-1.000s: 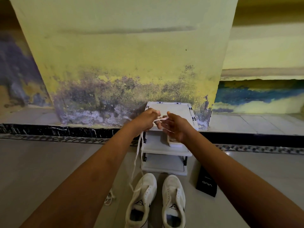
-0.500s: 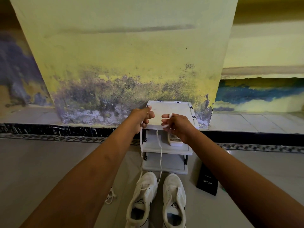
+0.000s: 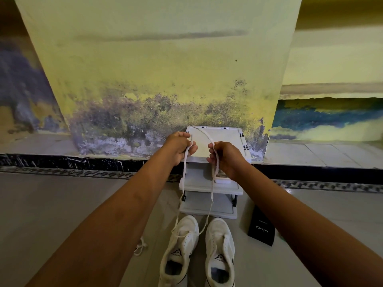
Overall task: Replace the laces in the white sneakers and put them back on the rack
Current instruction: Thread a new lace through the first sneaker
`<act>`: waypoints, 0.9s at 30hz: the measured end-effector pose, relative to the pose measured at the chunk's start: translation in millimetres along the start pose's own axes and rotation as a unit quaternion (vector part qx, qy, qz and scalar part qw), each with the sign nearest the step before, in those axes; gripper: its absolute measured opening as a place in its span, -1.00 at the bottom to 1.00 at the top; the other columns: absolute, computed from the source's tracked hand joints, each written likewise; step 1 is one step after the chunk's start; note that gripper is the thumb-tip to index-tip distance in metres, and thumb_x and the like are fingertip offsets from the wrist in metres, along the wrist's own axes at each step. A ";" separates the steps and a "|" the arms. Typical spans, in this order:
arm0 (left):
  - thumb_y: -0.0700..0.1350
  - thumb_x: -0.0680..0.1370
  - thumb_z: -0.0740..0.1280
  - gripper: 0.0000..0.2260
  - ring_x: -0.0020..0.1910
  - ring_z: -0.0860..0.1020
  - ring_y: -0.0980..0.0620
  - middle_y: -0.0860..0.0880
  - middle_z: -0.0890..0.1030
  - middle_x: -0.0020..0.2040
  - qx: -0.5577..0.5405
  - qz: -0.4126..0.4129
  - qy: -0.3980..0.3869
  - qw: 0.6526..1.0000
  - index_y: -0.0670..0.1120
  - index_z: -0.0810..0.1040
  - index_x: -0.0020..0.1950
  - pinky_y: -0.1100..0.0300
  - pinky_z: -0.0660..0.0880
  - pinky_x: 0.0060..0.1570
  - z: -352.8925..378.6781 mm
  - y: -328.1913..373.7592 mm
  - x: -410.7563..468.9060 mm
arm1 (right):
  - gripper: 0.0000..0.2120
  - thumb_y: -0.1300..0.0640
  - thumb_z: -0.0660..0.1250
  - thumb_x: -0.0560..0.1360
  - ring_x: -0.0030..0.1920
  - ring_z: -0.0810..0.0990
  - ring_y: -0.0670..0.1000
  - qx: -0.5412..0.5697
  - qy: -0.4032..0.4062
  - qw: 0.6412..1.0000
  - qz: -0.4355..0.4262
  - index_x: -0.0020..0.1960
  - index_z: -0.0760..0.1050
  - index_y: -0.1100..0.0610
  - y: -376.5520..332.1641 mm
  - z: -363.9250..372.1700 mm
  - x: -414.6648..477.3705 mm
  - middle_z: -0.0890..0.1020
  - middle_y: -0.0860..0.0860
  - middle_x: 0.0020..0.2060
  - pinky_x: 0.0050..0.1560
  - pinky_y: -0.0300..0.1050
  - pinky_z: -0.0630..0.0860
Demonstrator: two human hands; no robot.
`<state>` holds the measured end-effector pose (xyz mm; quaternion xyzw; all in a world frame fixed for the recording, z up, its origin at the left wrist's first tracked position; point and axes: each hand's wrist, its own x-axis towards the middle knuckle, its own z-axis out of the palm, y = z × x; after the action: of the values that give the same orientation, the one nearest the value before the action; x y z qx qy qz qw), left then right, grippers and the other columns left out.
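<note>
Two white sneakers stand side by side on the floor, the left sneaker [image 3: 180, 247] and the right sneaker [image 3: 220, 251], toes toward a small white rack [image 3: 208, 208]. A white lace [image 3: 211, 195] runs up from the left sneaker in two strands. My left hand [image 3: 180, 147] grips one strand and my right hand [image 3: 224, 157] grips the other, both held up in front of the rack's top shelf. The strands hang fairly taut down to the shoe. A loose end arcs over the top shelf between my hands.
A second loose lace [image 3: 141, 246] lies on the floor left of the sneakers. A black box [image 3: 261, 230] lies right of the rack. A small object sits on the rack's middle shelf, partly hidden by my right hand. A stained wall rises behind.
My hands have moved apart, each taking one strand. The lace has been drawn up into two strands from the left sneaker.
</note>
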<state>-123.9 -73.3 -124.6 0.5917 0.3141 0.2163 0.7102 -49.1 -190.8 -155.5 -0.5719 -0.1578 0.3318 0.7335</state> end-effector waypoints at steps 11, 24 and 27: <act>-0.38 0.56 0.23 -0.89 -0.35 0.56 0.05 -0.12 0.54 -0.22 0.000 0.023 -0.017 1.000 -0.19 0.45 -0.05 0.29 0.55 -0.39 0.5 -1.6 -1.7 | -0.79 0.24 0.14 0.60 -0.38 0.38 -0.06 -0.011 -0.023 0.999 -0.045 -0.15 0.49 0.21 0.3 4.0 -2.1 0.43 0.04 -0.37 -0.42 -0.29 0.43; -0.28 0.56 0.30 -0.91 -0.25 0.57 0.08 -0.11 0.60 -0.02 0.032 0.000 -0.052 0.998 -0.12 0.52 -0.12 0.32 0.52 -0.33 3.2 2.0 -9.4 | -0.92 0.28 0.29 0.52 -0.40 0.31 -0.09 -0.032 0.015 0.995 -0.089 -0.11 0.57 0.23 4.7 5.2 -2.5 0.55 0.04 -0.30 -0.50 -0.36 0.30; -0.36 0.53 0.29 -0.87 -0.26 0.57 0.07 -0.12 0.60 -0.08 0.011 0.014 -0.056 0.998 -0.15 0.50 -0.04 0.32 0.55 -0.33 3.7 1.5 -7.9 | -0.85 0.15 0.32 0.53 -0.42 0.32 -0.10 -0.037 0.022 0.994 -0.096 -0.03 0.60 0.23 4.3 5.6 -4.6 0.58 0.01 -0.28 -0.50 -0.35 0.30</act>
<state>-126.8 -81.0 -121.3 0.6150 0.2676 0.1896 0.7171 -57.2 -189.2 -157.2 -0.5882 -0.2080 0.2410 0.7434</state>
